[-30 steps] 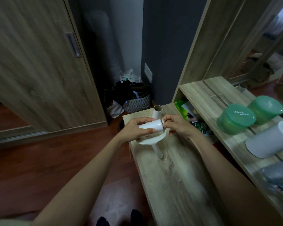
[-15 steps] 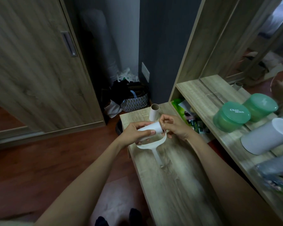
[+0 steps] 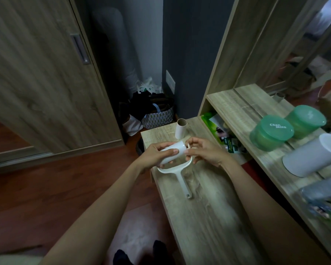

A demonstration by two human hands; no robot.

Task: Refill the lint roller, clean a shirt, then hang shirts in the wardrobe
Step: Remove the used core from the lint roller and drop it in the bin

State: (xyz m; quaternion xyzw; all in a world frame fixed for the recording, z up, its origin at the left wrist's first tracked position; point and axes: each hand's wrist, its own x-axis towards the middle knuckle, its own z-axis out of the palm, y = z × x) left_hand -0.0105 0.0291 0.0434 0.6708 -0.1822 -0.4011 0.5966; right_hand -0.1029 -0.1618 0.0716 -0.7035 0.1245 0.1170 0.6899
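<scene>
The wardrobe door (image 3: 36, 73) fills the upper left of the frame, and a low wooden table (image 3: 208, 226) runs from the centre to the lower right. Above its far end, at the middle of the frame, the two hands meet. The left hand (image 3: 155, 156) is wrapped round the refill roll (image 3: 173, 151), and the right hand (image 3: 205, 153) pinches the curved frame of the lint roller (image 3: 181, 177) at the roll's right end. The refill looks only partly seated. If the roll goes on crooked it could jam on the frame's peg or bend the thin arm. A slack left grip could let it slide off and drop to the table or the floor at lower left. The roller is plain white plastic, a shallow bow with a slim handle pointing toward the lower centre. Whether the handle's tip touches the table cannot be told. The refill is a smooth white cylinder. An empty cardboard core (image 3: 180, 129) stands upright just behind the hands.
</scene>
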